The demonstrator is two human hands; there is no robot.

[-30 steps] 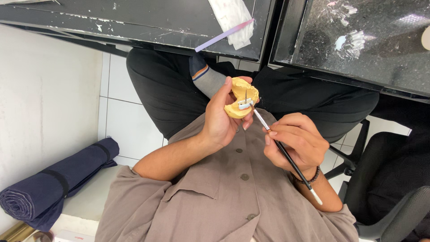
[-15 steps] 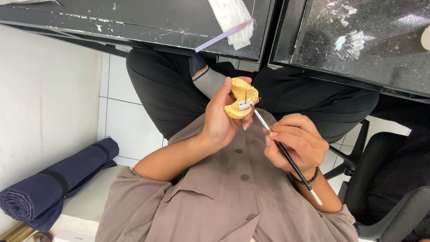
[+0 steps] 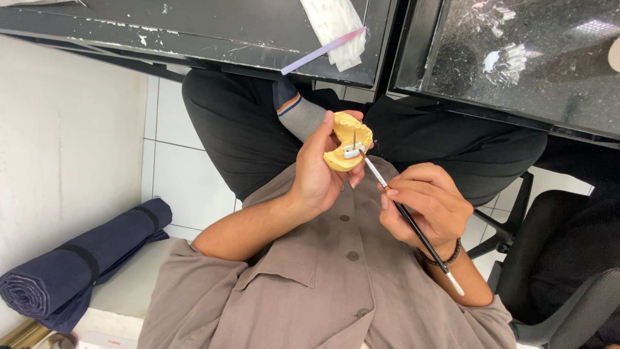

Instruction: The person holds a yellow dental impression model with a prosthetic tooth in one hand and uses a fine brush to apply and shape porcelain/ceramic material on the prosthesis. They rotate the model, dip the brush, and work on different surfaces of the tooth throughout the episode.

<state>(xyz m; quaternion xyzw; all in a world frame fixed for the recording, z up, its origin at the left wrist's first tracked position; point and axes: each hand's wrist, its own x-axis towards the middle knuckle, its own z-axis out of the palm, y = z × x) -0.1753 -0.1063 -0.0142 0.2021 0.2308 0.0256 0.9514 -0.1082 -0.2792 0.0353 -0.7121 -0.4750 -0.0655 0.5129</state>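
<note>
The left hand (image 3: pixel 320 178) grips a yellow dental cast (image 3: pixel 347 141) while the right hand (image 3: pixel 426 210) pinches a thin brush (image 3: pixel 407 220), its tip touching the cast.

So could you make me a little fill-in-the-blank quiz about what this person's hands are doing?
1. The left hand holds a yellow dental ____ with small white teeth set in it.
2. The right hand holds a thin ____ with a black handle, its tip at the white teeth.
3. On the floor by the wall lies a rolled-up mat, dark ____ in colour.
4. A lilac stick lies on the edge of the black ____ above the knees.

Missing words: model; brush; blue; table
</note>
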